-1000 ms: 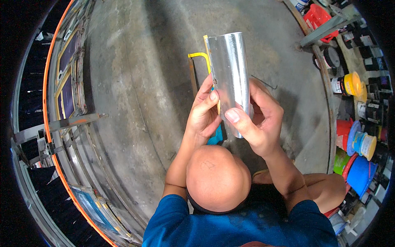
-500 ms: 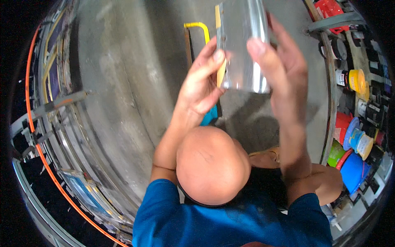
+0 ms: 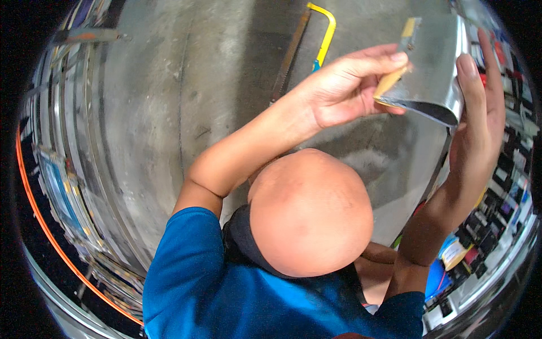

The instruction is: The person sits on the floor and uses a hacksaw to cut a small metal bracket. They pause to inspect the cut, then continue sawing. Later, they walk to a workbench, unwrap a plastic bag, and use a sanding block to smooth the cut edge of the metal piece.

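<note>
A hollow, bent sheet-metal piece (image 3: 435,68), shiny grey with a rounded right side, is held up off the floor at the upper right. Its near end shows a dark, teardrop-shaped opening. Yellow strips (image 3: 390,87) line its left edge. My left hand (image 3: 347,87) pinches that edge between thumb and fingers. Against the rounded side lies my right hand (image 3: 480,104), its thumb on the near face and its fingers stretched along the far side, partly hidden. A hacksaw (image 3: 327,37) with a yellow frame lies on the floor beyond my left forearm; its handle is partly covered.
My bent knee (image 3: 310,214) rises between my arms. Long metal bars (image 3: 79,118) run along the left side, with an orange hose (image 3: 37,209) outside them. Spools and containers, one a blue container (image 3: 436,281), crowd the right side. The concrete floor (image 3: 226,73) stretches ahead.
The metal piece and both hands have shifted right in the picture. The piece has tilted, so its open end now shows. The view has turned, revealing more of the hacksaw.
</note>
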`<state>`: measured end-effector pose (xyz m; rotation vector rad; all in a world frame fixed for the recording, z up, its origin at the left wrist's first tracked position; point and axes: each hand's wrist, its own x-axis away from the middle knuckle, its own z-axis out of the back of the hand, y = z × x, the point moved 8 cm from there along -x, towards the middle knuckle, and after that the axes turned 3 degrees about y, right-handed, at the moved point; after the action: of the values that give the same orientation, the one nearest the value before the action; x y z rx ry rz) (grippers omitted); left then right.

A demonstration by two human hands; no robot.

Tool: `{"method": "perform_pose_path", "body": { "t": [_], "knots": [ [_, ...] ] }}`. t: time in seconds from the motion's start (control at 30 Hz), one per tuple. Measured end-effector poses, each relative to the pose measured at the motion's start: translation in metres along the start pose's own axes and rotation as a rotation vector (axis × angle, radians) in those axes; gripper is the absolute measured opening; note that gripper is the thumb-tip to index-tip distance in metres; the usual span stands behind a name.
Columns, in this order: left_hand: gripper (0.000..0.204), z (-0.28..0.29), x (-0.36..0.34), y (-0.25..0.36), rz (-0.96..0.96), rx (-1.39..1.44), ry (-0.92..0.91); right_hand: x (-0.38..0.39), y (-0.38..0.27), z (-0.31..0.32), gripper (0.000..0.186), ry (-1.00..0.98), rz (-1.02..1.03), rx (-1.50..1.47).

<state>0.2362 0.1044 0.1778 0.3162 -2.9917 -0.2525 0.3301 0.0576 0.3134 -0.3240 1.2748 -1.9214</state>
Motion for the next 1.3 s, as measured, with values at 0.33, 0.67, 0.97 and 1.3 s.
{"method": "perform_pose_path", "body": {
  "t": [0.33, 0.67, 0.97, 1.3],
  "knots": [
    [0.021, 0.005, 0.004, 0.011, -0.006, 0.030, 0.040, -0.015, -0.005, -0.013, 0.059, -0.010, 0.109, 0.063],
    [0.026, 0.022, 0.006, 0.017, -0.099, -0.037, 0.174, -0.018, 0.017, -0.030, 0.057, -0.099, -0.173, -0.083],
    [0.049, 0.132, -0.019, 0.018, -0.085, -0.675, 0.413, 0.005, 0.192, -0.089, 0.024, -0.016, -0.459, -0.350],
    [0.084, 0.180, 0.156, -0.051, -0.050, -2.290, 0.588, 0.026, 0.275, -0.088, 0.050, 0.365, -0.389, 0.229]
  ]
}}
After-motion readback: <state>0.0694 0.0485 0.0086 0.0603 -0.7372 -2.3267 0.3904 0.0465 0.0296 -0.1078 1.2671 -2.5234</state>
